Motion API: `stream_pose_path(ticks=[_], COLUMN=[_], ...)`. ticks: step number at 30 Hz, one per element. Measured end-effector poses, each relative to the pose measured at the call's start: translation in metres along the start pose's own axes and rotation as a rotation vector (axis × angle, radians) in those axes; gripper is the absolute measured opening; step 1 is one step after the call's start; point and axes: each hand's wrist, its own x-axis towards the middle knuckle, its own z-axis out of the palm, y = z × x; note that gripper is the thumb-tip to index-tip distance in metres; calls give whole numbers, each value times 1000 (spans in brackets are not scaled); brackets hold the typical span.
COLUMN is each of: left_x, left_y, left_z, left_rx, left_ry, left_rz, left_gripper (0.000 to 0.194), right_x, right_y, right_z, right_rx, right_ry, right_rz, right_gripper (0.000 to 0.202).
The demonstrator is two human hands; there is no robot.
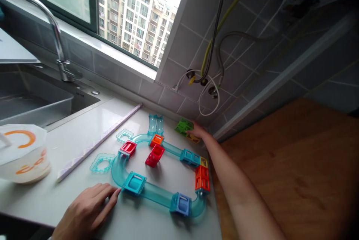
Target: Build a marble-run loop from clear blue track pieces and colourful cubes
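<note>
My left hand [86, 208] rests on the white counter, its fingers extended and slightly apart, with the fingertips beside a teal block [135, 182]. My right hand [197, 131] reaches to the back right corner, its fingers on a green piece [184, 125] beside a yellow one [193, 138]. Between my hands lies a closed loop of clear teal track [157, 194] joined with a blue block [181, 203], an orange-red block [202, 178] and a red block [128, 148]. Inside the loop stands another red piece [155, 155]. Whether my right fingers close round the green piece is hard to see.
Loose clear teal pieces [102, 163] lie left of the loop, others [155, 124] behind it. A long pale stick [98, 142] crosses the counter. A lidded cup [24, 154] stands at left, near a sink [30, 98] with a faucet [60, 45]. Hoses and a white cable hang behind.
</note>
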Motion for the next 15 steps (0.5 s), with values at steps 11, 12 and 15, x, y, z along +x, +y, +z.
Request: stream_pose_path(ticks=[11, 12, 15], left_x=[-9, -9, -10], left_y=[-14, -14, -15], left_z=[4, 4, 4], left_rx=[44, 45, 60], left_ry=[-130, -129, -140], left_rz=[77, 83, 93], left_gripper=[21, 21, 19], right_x=[1, -1, -11], right_y=[8, 5, -12], right_z=[-32, -36, -44], right_rx=[-232, -238, -251], right_ry=[-115, -101, -71], right_rz=[-89, -94, -113], right_gripper=[50, 51, 49])
